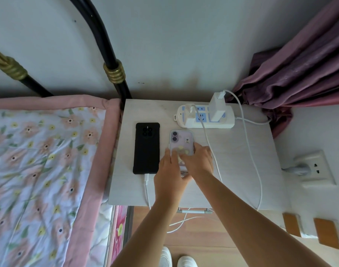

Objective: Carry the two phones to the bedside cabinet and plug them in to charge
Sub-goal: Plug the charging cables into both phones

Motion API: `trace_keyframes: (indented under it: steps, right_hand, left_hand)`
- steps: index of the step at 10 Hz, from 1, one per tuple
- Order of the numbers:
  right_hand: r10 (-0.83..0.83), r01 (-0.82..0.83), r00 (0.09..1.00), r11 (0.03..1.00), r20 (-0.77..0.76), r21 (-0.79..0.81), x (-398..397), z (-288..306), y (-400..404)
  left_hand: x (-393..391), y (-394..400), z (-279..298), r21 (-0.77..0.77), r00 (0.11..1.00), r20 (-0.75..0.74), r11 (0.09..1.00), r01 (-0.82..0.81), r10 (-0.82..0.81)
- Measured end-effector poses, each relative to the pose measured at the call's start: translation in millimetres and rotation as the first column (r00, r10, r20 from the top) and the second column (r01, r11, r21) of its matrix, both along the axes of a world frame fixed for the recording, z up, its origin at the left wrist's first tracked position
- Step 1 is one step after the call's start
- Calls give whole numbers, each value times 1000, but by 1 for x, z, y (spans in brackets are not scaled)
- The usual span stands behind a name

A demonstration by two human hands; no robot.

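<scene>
A pale wood-grain table [232, 160] fills the middle of the frame, against a grey-white wall. On it, the black phone [146, 148] lies face down at centre left with a white cable [146, 186] in its lower end. Just right, the lilac phone [181, 141] lies under both hands: the left hand [169, 177] and right hand [198, 162] have their fingers closed around its lower half. A white power strip [204, 117] sits behind, a floral bed [43, 170] fills the left, and purple curtains [299, 70] hang upper right.

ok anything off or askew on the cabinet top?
Nothing damaged or spilled. The black phone lies straight with its cable in. The purple phone sits slightly tilted under both hands, left hand and right hand; its port is hidden. Cables trail over the cabinet edge.
</scene>
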State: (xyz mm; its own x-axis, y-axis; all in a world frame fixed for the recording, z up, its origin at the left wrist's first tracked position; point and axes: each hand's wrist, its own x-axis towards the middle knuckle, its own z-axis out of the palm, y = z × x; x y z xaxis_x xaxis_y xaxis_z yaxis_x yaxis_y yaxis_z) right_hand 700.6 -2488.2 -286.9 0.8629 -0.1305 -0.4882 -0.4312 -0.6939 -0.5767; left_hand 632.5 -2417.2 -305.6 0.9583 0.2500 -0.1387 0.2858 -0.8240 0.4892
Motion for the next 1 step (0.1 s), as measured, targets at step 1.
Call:
trace_keyframes:
  steps: [1]
  right_hand:
    - [35, -35, 999, 999, -9, 5, -1, 10, 0]
  left_hand:
    - [2, 5, -3, 179, 994, -44, 978, 106, -100]
